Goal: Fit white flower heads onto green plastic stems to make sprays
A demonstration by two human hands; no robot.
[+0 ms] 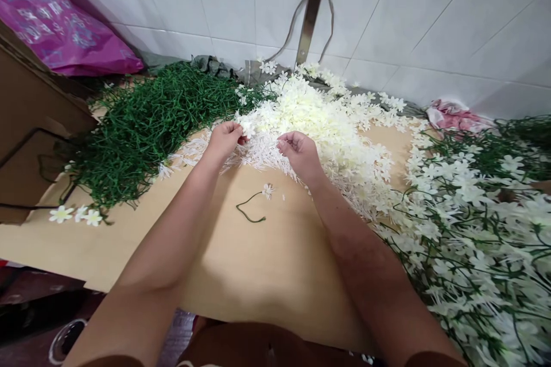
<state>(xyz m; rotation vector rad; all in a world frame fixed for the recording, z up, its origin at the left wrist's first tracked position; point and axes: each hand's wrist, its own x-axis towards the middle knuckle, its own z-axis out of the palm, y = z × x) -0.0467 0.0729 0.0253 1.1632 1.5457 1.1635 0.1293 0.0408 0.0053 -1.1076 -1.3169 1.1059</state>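
My left hand [224, 139] is closed in a pinch on white artificial flower heads at the near edge of a big heap of loose white flower heads [327, 120]. A hand's width to the right, my right hand [300, 152] curls its fingers over the same heap; what it holds is hidden. Just below both hands a single green stem with one white flower [256, 202] lies on the tan board [241, 258].
A pile of bare green plastic stems [146, 120] fills the left back. Finished stems with white flowers [477, 229] cover the right side. Three white flowers [75, 215] lie at the left edge. Behind are a white tiled wall, a pink bag [55, 23] and a brown box [30, 126].
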